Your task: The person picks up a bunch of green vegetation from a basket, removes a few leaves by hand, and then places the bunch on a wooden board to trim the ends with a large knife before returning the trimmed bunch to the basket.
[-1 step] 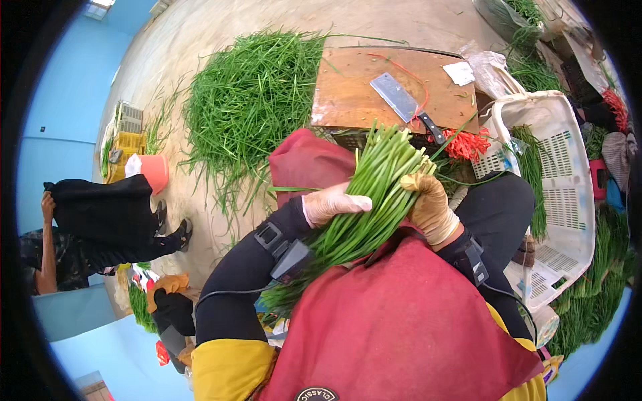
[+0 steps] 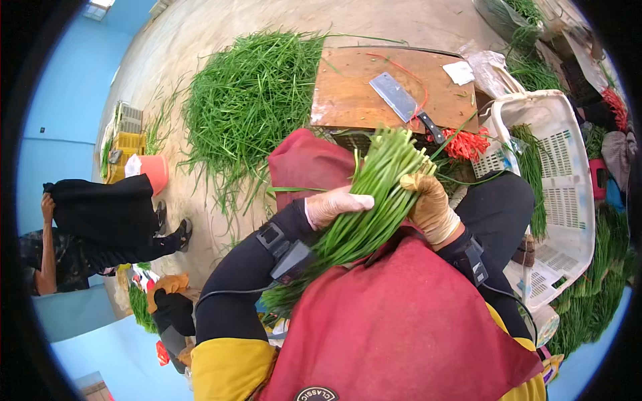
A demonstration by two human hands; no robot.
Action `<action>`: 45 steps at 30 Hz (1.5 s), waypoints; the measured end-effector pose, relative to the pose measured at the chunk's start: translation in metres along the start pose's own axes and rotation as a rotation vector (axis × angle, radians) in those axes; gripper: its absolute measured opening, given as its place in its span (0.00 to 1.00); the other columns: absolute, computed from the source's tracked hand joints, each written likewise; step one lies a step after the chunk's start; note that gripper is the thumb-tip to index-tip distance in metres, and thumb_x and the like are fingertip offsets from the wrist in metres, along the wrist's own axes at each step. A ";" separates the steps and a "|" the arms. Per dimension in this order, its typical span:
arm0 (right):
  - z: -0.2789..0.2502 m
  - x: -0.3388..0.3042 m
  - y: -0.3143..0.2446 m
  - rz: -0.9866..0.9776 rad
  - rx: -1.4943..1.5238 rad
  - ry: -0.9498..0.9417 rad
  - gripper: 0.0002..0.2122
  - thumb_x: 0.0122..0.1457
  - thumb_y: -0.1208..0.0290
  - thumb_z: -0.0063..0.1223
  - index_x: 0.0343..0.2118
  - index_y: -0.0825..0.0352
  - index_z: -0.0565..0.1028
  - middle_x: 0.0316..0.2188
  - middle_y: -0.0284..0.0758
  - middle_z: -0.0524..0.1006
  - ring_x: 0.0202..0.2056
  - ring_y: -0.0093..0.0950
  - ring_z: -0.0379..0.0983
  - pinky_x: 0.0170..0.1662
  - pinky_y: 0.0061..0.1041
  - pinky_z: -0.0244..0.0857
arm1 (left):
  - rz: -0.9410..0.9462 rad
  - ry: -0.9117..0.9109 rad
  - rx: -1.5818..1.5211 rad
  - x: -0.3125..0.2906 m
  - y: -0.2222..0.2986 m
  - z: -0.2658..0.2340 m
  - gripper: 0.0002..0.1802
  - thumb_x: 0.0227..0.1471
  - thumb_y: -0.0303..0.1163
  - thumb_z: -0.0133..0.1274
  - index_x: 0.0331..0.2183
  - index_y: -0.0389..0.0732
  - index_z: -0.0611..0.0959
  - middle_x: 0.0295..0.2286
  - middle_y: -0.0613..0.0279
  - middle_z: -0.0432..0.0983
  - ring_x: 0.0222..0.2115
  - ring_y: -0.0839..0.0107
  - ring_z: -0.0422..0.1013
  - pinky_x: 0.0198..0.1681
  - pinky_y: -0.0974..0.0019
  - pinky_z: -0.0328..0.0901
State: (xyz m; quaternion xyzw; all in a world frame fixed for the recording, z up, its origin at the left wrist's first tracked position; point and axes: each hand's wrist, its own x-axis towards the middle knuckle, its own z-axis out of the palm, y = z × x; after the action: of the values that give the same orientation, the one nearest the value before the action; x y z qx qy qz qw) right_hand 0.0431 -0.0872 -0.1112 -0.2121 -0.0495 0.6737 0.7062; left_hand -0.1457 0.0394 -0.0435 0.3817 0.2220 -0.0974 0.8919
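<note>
A thick bunch of garlic chives (image 2: 378,197) lies slantwise over my lap, its pale cut ends pointing up toward the board and its leaves running down to the left. My gloved left hand (image 2: 338,206) is wrapped round the bunch from the left, with the thumb lying across the stems. On the other side my gloved right hand (image 2: 431,207) is closed, its bent fingers pressed against the stems near the pale ends. A cleaver (image 2: 401,100) with a black handle rests on the wooden board (image 2: 341,87) just beyond.
A large heap of loose chives (image 2: 251,100) covers the floor at the far left. Red ties (image 2: 467,145) hang at the board's near right corner. A white plastic basket (image 2: 578,194) holding chives stands to the right. At left, a person holds a black cloth (image 2: 100,214) near a pink bucket (image 2: 156,172).
</note>
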 end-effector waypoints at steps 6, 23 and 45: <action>0.013 0.006 -0.038 -0.280 -0.509 0.063 0.33 0.57 0.70 0.61 0.65 0.65 0.61 0.57 0.33 0.70 0.54 0.25 0.67 0.60 0.29 0.60 | 0.109 -0.031 -0.407 0.022 -0.020 -0.008 0.31 0.62 0.43 0.49 0.60 0.38 0.66 0.53 0.56 0.71 0.50 0.66 0.72 0.57 0.60 0.65; 0.033 0.045 -0.070 -0.233 -0.796 0.043 0.09 0.64 0.70 0.52 0.41 0.65 0.81 0.35 0.31 0.82 0.39 0.25 0.78 0.46 0.22 0.68 | -0.004 0.056 -0.270 0.034 -0.021 -0.011 0.30 0.59 0.42 0.55 0.57 0.36 0.70 0.50 0.55 0.75 0.48 0.65 0.74 0.54 0.60 0.69; 0.040 0.041 -0.087 -0.172 -1.369 -0.161 0.23 0.66 0.62 0.49 0.62 0.64 0.65 0.59 0.43 0.70 0.60 0.33 0.64 0.63 0.31 0.55 | -0.032 -0.019 -0.195 0.019 -0.022 -0.009 0.44 0.47 0.40 0.64 0.61 0.36 0.64 0.56 0.54 0.69 0.53 0.63 0.69 0.57 0.59 0.64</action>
State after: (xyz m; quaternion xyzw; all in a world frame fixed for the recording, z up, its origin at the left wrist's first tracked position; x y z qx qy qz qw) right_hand 0.1137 -0.0377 -0.0515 -0.5546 -0.5321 0.4462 0.4584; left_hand -0.1395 0.0303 -0.0722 0.2883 0.2279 -0.0934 0.9253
